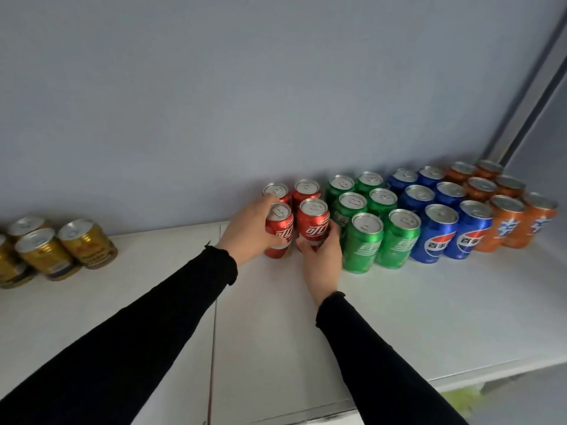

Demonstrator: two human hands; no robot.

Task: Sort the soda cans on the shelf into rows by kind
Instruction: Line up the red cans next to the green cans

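My left hand [250,230] curls around a smooth red can [278,230]; my right hand [322,259] grips the red can beside it [313,225]. Both stand upright on the white shelf [276,317], front of four. Green cans [363,240] touch rightward, then blue [435,234], orange [506,225]. Gold cans [46,250] sit apart, left.

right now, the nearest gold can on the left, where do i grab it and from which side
Grip the gold can around its upright cylindrical side wall, about mid-height, coming from the front right. That side faces open shelf, while other gold cans crowd its left and rear, leaving no room for fingers there.
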